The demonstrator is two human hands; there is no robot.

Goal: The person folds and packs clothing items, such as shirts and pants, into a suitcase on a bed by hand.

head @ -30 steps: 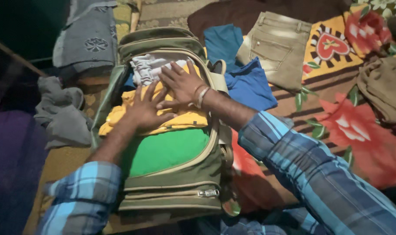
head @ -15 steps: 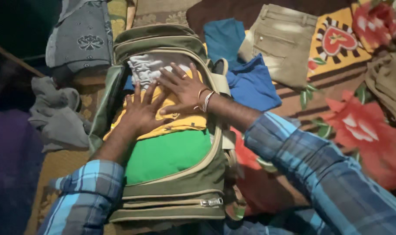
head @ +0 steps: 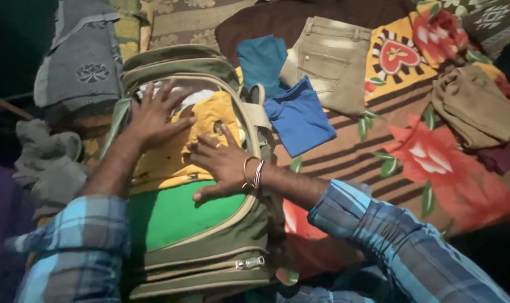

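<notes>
An olive green backpack [head: 210, 264] lies open in front of me, stuffed with folded clothes. My left hand [head: 154, 115] lies flat with fingers spread on the upper part of a yellow garment [head: 210, 115], partly covering a white cloth [head: 196, 96] at the bag's top. My right hand [head: 218, 163], with bangles on the wrist, presses palm-down where the yellow garment meets a green garment [head: 176, 216]. Both sleeves are blue plaid.
A folded blue shirt [head: 300, 115] and a teal one [head: 260, 59] lie right of the bag on a floral blanket [head: 434, 163]. Khaki trousers [head: 333, 62], a brown folded garment [head: 476, 106], and grey cloths [head: 47, 163] at left surround the bag.
My left hand slid up toward the bag's top over the white cloth. My right hand moved down to the edge of the yellow and green garments. The view shifted left.
</notes>
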